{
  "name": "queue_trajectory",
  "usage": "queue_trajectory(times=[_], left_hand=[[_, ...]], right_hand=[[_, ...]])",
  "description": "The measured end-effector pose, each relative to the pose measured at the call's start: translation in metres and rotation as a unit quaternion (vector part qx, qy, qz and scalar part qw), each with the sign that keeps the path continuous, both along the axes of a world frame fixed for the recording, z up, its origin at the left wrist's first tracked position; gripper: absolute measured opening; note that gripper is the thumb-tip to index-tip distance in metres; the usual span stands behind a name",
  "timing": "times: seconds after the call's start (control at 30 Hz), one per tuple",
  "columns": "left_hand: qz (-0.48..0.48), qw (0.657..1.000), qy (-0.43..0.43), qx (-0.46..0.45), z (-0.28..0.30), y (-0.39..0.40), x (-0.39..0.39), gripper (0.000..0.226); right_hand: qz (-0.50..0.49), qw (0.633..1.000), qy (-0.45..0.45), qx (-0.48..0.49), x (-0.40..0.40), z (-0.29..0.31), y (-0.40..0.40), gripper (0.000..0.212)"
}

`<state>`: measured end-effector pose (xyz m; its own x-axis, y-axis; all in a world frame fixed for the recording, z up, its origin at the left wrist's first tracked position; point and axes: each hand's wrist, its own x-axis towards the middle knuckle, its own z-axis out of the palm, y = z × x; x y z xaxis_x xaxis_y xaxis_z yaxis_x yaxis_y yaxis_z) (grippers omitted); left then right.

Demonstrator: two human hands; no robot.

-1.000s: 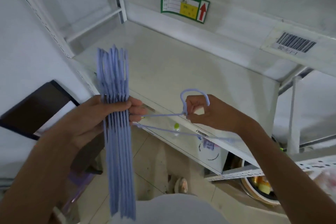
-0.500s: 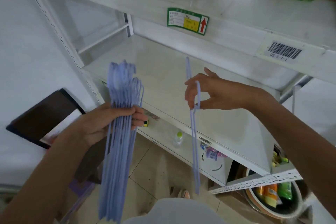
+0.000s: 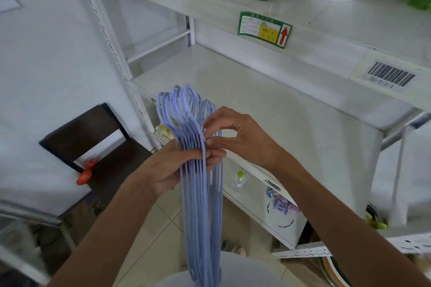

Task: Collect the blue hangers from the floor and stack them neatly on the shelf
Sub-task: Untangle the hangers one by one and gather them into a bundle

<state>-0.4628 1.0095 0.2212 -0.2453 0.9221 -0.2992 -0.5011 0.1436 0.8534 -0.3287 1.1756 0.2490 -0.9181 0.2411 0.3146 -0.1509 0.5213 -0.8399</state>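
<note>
left hand (image 3: 173, 165): fingers wrapping the blue hangers (image 3: 198, 182) bundle, gripping below the hooks
right hand (image 3: 235, 137): fingertips pinching a hanger beside left fingers
shelf (image 3: 291, 109): stacking not yet done

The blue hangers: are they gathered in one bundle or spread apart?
Gathered. The blue hangers hang as one tight bundle gripped by the left hand; the right hand pinches them near the hooks.

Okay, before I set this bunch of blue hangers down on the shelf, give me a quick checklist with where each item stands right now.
1. Left hand grips the blue hangers at the necks: ok.
2. Right hand fingers pinch the outermost hanger against the bundle: ok.
3. Hooks aligned: not ok, they fan apart.
4. Shelf has bare surface ahead: ok.
5. Lower ends even: cannot tell.
</note>
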Motion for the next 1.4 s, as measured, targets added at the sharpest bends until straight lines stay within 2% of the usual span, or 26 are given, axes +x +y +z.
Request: queue_trajectory(times=[0.23, 0.37, 0.43, 0.5, 0.53, 0.6, 0.67, 0.73, 0.8, 0.97, 1.03, 1.2, 1.4], left_hand=[[-0.100, 0.994, -0.036, 0.003, 0.003, -0.002, 0.008, 0.047], [0.003, 0.999, 0.008, -0.035, 0.007, 0.016, 0.025, 0.030], [0.058, 0.997, -0.014, -0.043, 0.005, 0.024, 0.030, 0.024], [0.107, 0.992, -0.055, -0.040, 0.001, 0.033, 0.029, 0.024], [0.127, 0.988, -0.075, -0.043, -0.001, 0.040, 0.026, 0.024], [0.132, 0.983, -0.116, -0.047, -0.007, 0.053, 0.024, 0.019], [0.095, 0.977, -0.186, -0.043, -0.011, 0.061, 0.029, 0.015], [0.074, 0.968, -0.234, -0.055, -0.021, 0.065, 0.033, 0.021], [0.059, 0.967, -0.232, -0.083, -0.028, 0.067, 0.030, 0.028], [0.085, 0.974, -0.187, -0.098, -0.023, 0.089, 0.010, 0.039], [0.080, 0.976, -0.178, -0.097, -0.023, 0.097, 0.013, 0.040], [0.010, 0.979, -0.145, -0.142, -0.021, 0.112, 0.014, 0.037], [0.019, 0.980, -0.122, -0.158, -0.015, 0.158, 0.036, 0.030]], right_hand=[[-0.055, 0.996, -0.048, -0.044, 0.027, -0.022, 0.002, 0.015], [-0.151, 0.985, -0.068, -0.052, 0.033, -0.020, -0.006, 0.012], [-0.260, 0.958, -0.050, -0.109, 0.044, -0.022, -0.019, 0.008], [-0.327, 0.924, -0.041, -0.192, 0.058, -0.033, -0.037, 0.019], [-0.323, 0.913, -0.067, -0.241, 0.066, -0.040, -0.047, 0.030], [-0.239, 0.891, -0.170, -0.347, 0.077, -0.052, -0.063, 0.050], [-0.120, 0.855, -0.248, -0.439, 0.083, -0.060, -0.072, 0.048], [-0.067, 0.812, -0.259, -0.519, 0.090, -0.067, -0.071, 0.035], [-0.042, 0.779, -0.256, -0.571, 0.097, -0.072, -0.069, 0.028], [0.003, 0.757, -0.218, -0.615, 0.112, -0.080, -0.071, 0.041], [0.015, 0.762, -0.212, -0.612, 0.116, -0.078, -0.070, 0.041], [-0.020, 0.811, -0.195, -0.551, 0.127, -0.086, -0.070, 0.019], [-0.033, 0.835, -0.201, -0.511, 0.146, -0.101, -0.025, 0.017]])
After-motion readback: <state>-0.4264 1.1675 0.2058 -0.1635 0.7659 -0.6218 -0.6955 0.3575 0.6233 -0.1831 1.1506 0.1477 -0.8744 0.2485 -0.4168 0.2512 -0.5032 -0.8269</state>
